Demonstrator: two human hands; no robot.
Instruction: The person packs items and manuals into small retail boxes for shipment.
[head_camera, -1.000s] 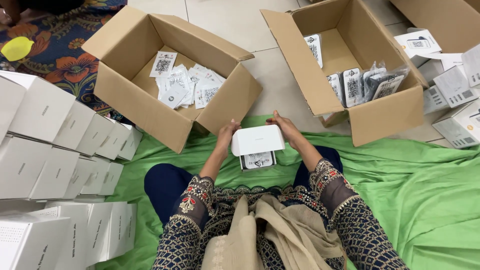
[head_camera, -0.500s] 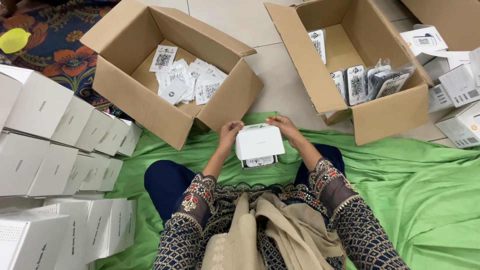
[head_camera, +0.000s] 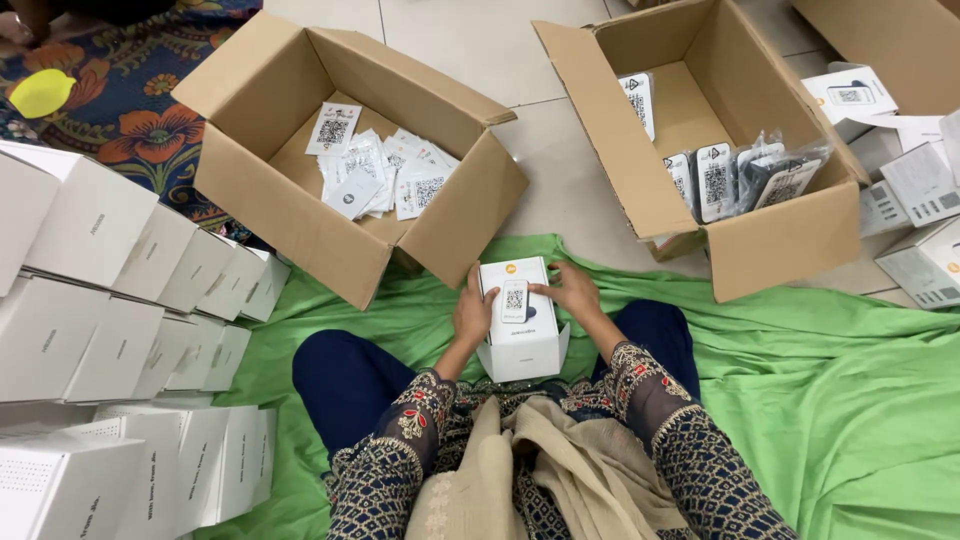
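A small white box (head_camera: 518, 335) rests on my lap over the green cloth (head_camera: 820, 400), lid closed. My left hand (head_camera: 474, 310) grips its left side. My right hand (head_camera: 570, 290) holds its right side, fingers reaching onto the top, where a small code sticker (head_camera: 514, 300) lies. Both hands are touching the box.
An open cardboard box (head_camera: 300, 220) with several white code cards stands ahead on the left. Another open cardboard box (head_camera: 790, 235) with bagged devices stands at the right. Stacks of white boxes (head_camera: 110, 300) line the left; more white boxes (head_camera: 915, 190) lie far right.
The white box's lid has been closed and the box lowered onto my lap. My right hand's fingers now lie on the lid by the sticker.
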